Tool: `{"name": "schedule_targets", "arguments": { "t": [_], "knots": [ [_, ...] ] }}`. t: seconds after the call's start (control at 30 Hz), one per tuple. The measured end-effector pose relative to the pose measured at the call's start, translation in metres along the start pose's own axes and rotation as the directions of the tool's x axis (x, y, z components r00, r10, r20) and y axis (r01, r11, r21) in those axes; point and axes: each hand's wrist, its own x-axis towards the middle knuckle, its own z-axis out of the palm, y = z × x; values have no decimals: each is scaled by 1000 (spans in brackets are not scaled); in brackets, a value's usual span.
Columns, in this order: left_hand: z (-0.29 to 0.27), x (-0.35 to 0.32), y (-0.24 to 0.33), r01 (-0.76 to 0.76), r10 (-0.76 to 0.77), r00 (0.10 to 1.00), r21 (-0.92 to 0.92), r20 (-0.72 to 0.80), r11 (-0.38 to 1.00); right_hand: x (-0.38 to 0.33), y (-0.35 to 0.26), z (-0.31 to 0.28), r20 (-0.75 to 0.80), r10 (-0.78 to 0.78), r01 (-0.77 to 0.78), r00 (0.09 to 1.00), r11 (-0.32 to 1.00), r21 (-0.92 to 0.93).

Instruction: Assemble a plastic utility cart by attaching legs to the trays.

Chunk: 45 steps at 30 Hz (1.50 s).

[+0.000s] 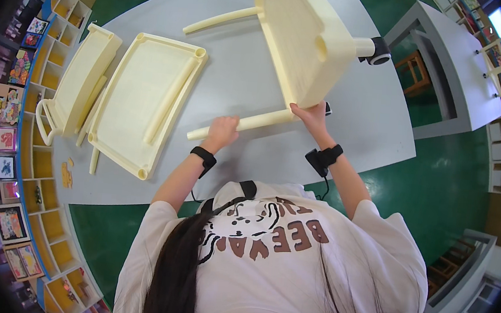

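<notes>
Here, the left hand (223, 132) gripped a pole (263, 121), the right hand (313, 116) a tray's (324, 64) corner; open tabletop (355, 136) separated fingers from its near edge.

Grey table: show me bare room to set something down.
Bare: between the flat tray and cream frame; also the table's right end, beyond the frame and right hand. Crowded: the left end, with tray, curved panel and poles.

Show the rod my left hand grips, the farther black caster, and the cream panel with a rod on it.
Gripped rod (263, 120): head view, middle length.
Black caster (381, 49): head view, outer side.
Cream panel (139, 85): head view, bare inner face.
</notes>
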Motion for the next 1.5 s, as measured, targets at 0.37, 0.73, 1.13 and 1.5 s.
{"name": "schedule_targets", "arguments": {
  "t": [0.37,0.73,1.13,1.5],
  "knots": [
    [-3,24,-32,394,152,640,-492,753,776,-12,3,-3,-19,68,-70,997,991,-114],
    [18,-51,-22,22,-1,993,179,-119,984,-15,7,-9,-46,27,-30,999,998,-55],
    [-14,-38,-54,-21,52,985,-183,166,983,-11,-1,-1,-25,56,-57,998,997,-44],
    [-44,-10,-50,514,126,574,-476,809,714,-11,-6,-9,-64,83,-82,994,996,24]
  ]
}}
